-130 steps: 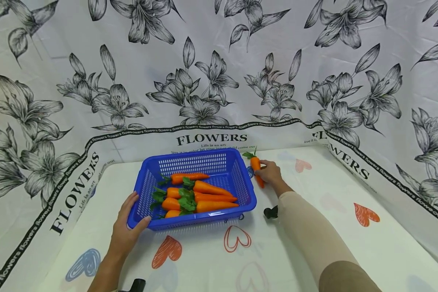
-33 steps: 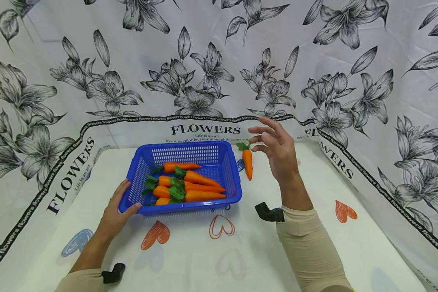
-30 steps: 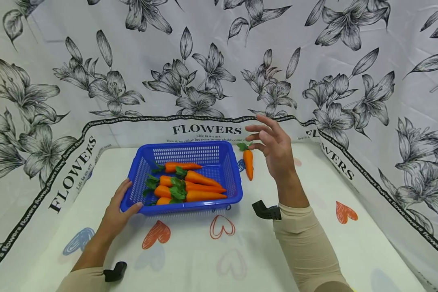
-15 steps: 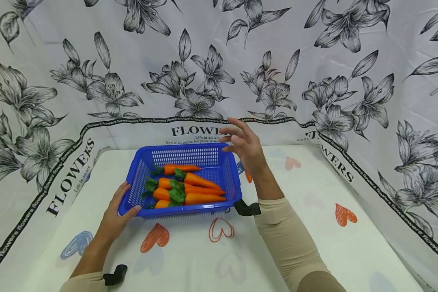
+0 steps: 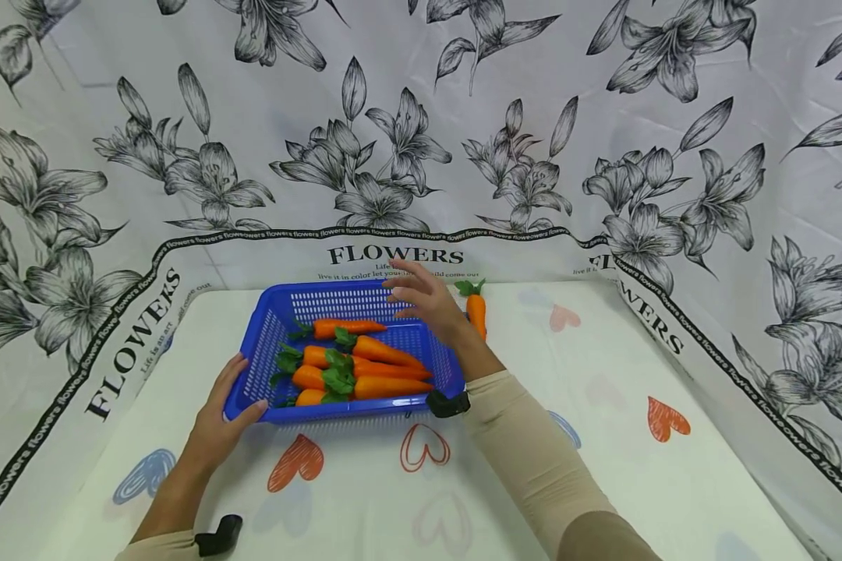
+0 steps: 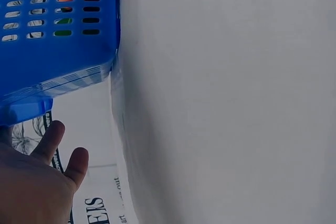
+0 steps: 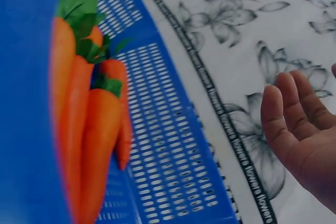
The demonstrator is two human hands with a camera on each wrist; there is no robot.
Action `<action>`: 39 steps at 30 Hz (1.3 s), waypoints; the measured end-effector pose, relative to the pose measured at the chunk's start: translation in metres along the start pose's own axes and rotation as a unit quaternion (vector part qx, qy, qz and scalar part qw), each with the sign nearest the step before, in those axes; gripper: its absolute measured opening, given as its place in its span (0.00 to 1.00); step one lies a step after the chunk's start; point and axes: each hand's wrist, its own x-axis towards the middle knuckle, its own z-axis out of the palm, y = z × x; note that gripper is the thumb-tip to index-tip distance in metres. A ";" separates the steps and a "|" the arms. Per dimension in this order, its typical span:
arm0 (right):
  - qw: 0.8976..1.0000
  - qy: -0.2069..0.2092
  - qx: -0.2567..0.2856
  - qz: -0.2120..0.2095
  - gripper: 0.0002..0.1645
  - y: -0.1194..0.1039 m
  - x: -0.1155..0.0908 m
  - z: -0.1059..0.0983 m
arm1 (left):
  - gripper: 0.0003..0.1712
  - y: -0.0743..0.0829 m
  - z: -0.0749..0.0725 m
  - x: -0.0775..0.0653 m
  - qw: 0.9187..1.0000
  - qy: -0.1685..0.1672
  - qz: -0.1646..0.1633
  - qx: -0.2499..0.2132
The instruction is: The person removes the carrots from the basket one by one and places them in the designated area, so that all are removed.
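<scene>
A blue plastic basket point(image 5: 428, 401) stands on the table with several orange carrots point(image 5: 393, 386) with green leafy tops lying in it. At its left front corner my left hand point(image 5: 214, 428) rests against the rim with fingers spread, the thumb by the front edge. My right hand point(image 5: 431, 304) hovers over the right back part of the basket, fingers loosely bent and holding nothing. In the right wrist view that hand point(image 7: 310, 140) shows apart from the rim. A single carrot point(image 5: 476, 312) lies on the table right of the basket, its lower end hidden behind my right wrist.
The white tablecloth point(image 5: 365, 499) has printed hearts. Behind the table and along both sides hangs a white curtain point(image 5: 421, 187) with black flower drawings. A black wrist camera mount point(image 5: 219, 536) sits on my left forearm, another point(image 5: 449, 403) on my right.
My right hand let go of the single carrot beside the basket, rose, and has since swung left over the basket. The left hand has stayed at the basket's corner.
</scene>
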 end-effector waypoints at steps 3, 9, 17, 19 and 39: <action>0.999 -0.009 -0.037 0.039 0.27 0.003 0.004 0.005 | 0.42 0.001 -0.001 0.000 1.000 0.000 -0.004 0.002; 0.990 -0.038 -0.077 0.114 0.25 0.010 0.015 0.008 | 0.42 0.004 -0.003 0.001 1.000 -0.003 -0.004 0.001; 0.980 -0.046 -0.080 0.175 0.28 0.043 0.027 -0.003 | 0.42 0.001 0.002 -0.006 1.000 -0.008 0.001 -0.011; 0.977 -0.051 -0.086 0.187 0.32 0.047 0.028 -0.005 | 0.42 0.000 0.004 -0.007 1.000 -0.008 0.000 -0.013; 0.931 -0.116 -0.207 0.278 0.32 0.080 0.040 -0.008 | 0.41 -0.001 0.001 -0.001 1.000 0.003 0.001 -0.001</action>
